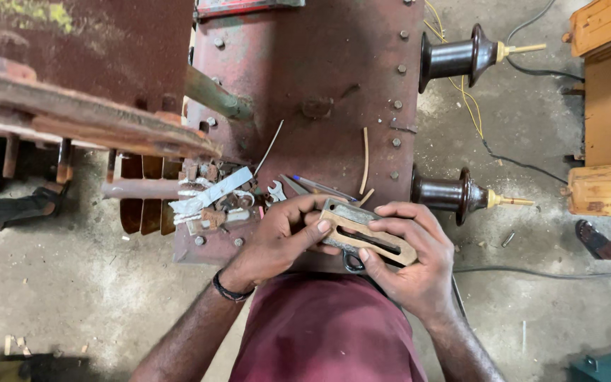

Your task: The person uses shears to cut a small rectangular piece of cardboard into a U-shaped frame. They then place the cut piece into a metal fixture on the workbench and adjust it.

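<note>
Here, both hands, left (277, 237), right (411, 265), gripping slotted wooden piece (369, 237), over red tank lid (319, 92).

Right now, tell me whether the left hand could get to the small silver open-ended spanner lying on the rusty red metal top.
Probably yes: the small silver open-ended spanner lies just beyond the left hand with nothing between, though its grip is on the slotted tan block.

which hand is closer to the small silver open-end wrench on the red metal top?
Left. The left hand sits just below the small silver open-end wrench, fingers nearly at it. The right hand is farther off to the wrench's right, gripping the slotted wooden block.
</note>
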